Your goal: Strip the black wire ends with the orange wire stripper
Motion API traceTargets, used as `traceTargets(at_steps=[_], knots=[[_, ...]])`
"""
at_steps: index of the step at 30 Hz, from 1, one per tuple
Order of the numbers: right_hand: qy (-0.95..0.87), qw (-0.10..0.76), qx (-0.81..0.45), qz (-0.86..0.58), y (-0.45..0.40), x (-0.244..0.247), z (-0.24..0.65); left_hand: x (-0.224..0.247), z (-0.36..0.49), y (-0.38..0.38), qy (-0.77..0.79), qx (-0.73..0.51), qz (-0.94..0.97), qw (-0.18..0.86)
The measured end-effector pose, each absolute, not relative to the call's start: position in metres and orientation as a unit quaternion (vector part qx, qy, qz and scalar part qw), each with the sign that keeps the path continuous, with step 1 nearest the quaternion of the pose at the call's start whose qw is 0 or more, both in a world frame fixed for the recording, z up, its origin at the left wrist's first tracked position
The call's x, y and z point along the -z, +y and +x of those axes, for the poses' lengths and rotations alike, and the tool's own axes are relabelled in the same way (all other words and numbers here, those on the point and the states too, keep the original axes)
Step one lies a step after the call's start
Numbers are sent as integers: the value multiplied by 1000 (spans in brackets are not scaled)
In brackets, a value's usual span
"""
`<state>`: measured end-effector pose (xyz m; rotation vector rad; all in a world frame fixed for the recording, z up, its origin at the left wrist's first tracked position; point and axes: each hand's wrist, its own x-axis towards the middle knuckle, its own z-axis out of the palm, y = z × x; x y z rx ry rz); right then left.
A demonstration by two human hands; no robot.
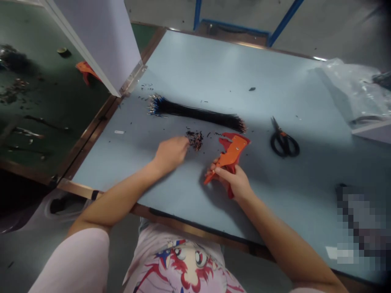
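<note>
My right hand is wrapped around the handles of an orange-red wire stripper, whose head points away from me. My left hand rests low over the table, its fingers curled together at the edge of a small pile of dark and copper-coloured wire scraps. What those fingertips hold, if anything, is hidden. Beyond both hands lies a long bundle of black wires, with blue and bare metal ends at the left and coppery ends at the right, close to the stripper's head.
Black-handled scissors lie to the right on the light blue table. A clear plastic bag sits at the far right. At the left, a white partition borders a green table bearing another orange tool.
</note>
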<state>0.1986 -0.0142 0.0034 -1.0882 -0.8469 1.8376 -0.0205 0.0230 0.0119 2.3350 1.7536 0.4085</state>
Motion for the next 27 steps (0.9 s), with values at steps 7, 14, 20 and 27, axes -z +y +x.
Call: traceTargets(at_steps=[7, 14, 20, 27], knots=[[-253, 418, -778, -394, -7, 0, 201, 19, -82, 78, 665, -191, 722, 5], [-250, 415, -787, -381, -6, 5, 204, 19, -79, 76, 662, -160, 730, 44], [-255, 422, -782, -380, -8, 8, 205, 6, -69, 58, 665, -158, 728, 50], [-246, 422, -790, -369, -6, 10, 205, -29, -139, 81, 803, -168, 569, -63]])
